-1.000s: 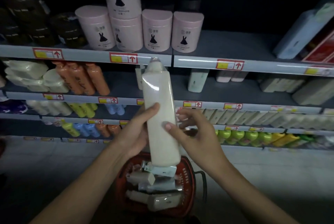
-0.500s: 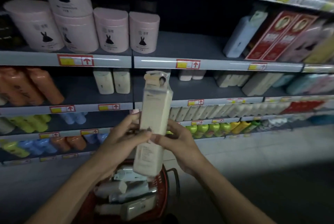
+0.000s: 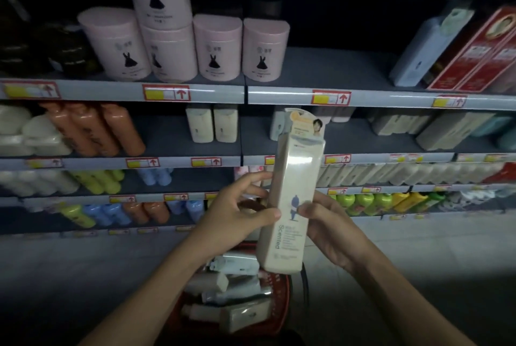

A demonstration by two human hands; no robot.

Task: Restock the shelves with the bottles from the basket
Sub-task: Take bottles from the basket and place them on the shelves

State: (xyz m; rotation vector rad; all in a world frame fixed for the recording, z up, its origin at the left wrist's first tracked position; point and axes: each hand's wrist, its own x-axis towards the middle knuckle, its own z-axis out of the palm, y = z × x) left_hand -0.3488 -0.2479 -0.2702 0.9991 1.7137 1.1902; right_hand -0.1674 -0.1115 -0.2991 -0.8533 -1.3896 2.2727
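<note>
Head view: a tall cream bottle is held nearly upright, tilted slightly right at the top, in front of the shelves. It is gripped from both sides at its middle. The left hand is closed on the bottle's left edge, with the thumb pressed on the front face and the fingers curled behind. The right hand is closed on the right edge, thumb tip on the front beside a small dark figure printed on the label, with the word "Scented" below it. The bottle's top, wrapped in clear film with a printed card, is seen before the second shelf, just under a red price tag. Its base hangs above a red basket on the floor, between the forearms. More pale bottles are lying flat in the basket. On the second shelf, two cream bottles of similar colour are standing to the left of the held one, well behind it. Pink tubs are standing on the shelf above.
</note>
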